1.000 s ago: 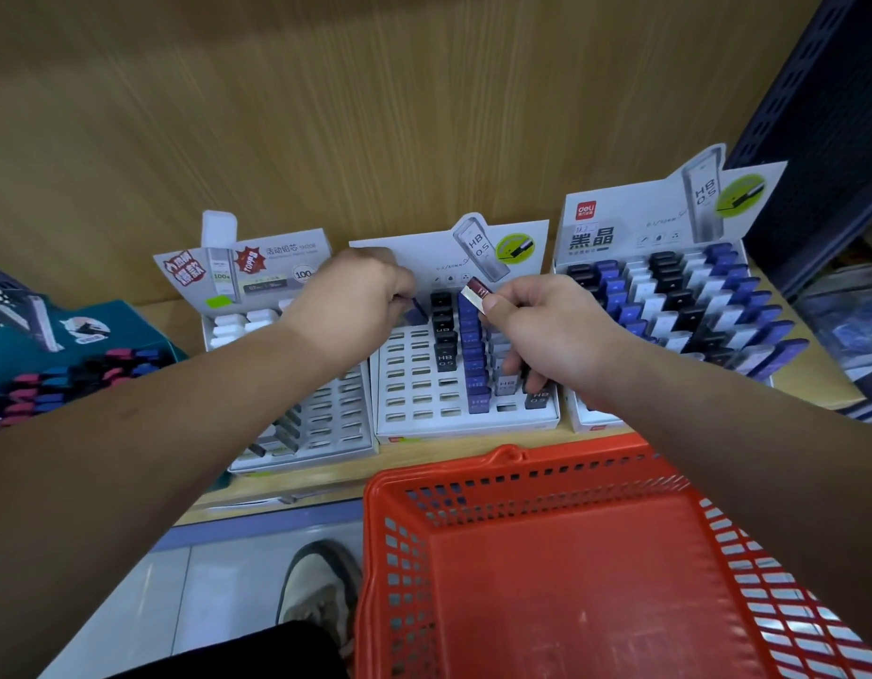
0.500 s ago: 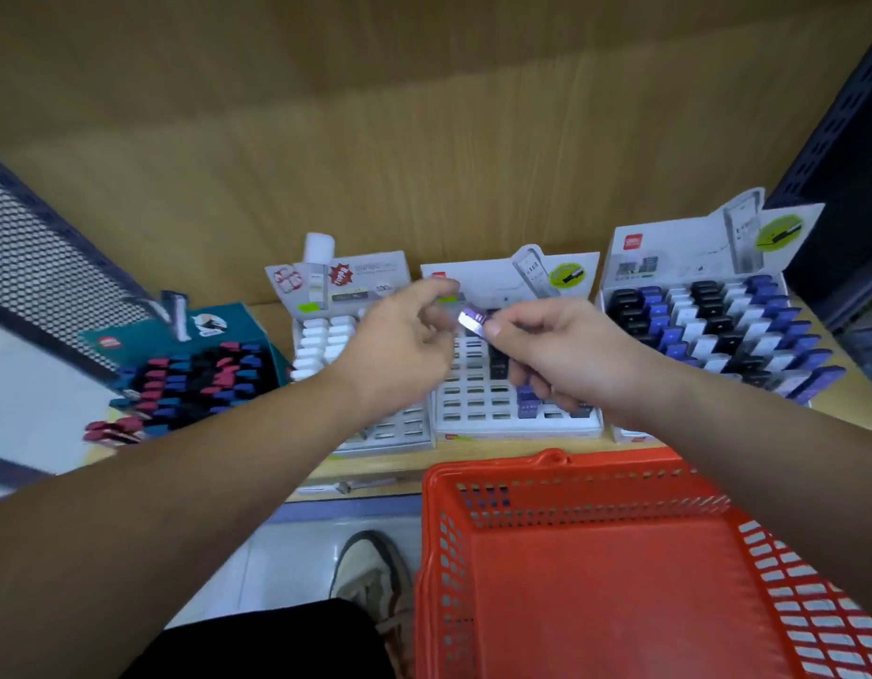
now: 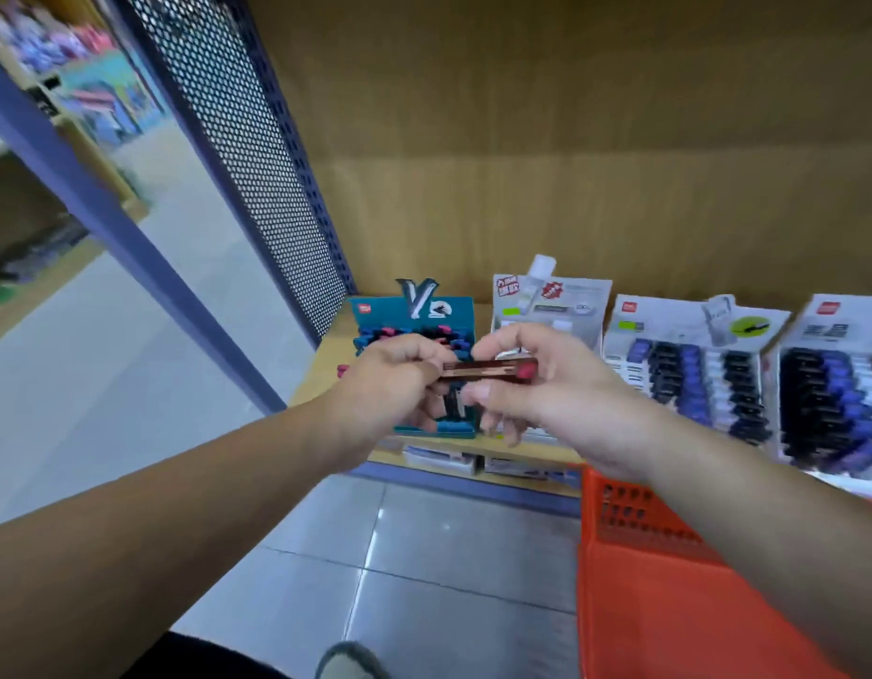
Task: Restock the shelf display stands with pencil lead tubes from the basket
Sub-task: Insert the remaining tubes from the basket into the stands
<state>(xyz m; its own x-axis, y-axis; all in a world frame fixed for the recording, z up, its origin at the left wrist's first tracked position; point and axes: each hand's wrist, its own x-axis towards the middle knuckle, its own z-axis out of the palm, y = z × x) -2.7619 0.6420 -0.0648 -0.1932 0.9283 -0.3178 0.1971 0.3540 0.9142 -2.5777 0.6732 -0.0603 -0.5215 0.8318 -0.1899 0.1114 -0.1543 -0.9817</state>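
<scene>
Mid-frame, the left hand [image 3: 399, 379] and right hand [image 3: 541, 389] each pinch one dark lead tube [image 3: 487, 371], not yet slotted; the basket [image 3: 620, 531], lower right, hides its contents.

One tube [image 3: 492, 370]: dark red, pink cap at right end, lying level, pinched between left hand [image 3: 399, 379] and right hand [image 3: 541, 389], in front of teal stand [image 3: 414, 311]. White stands [image 3: 669, 318] to the right, part filled. Orange basket [image 3: 669, 605] low right.
</scene>
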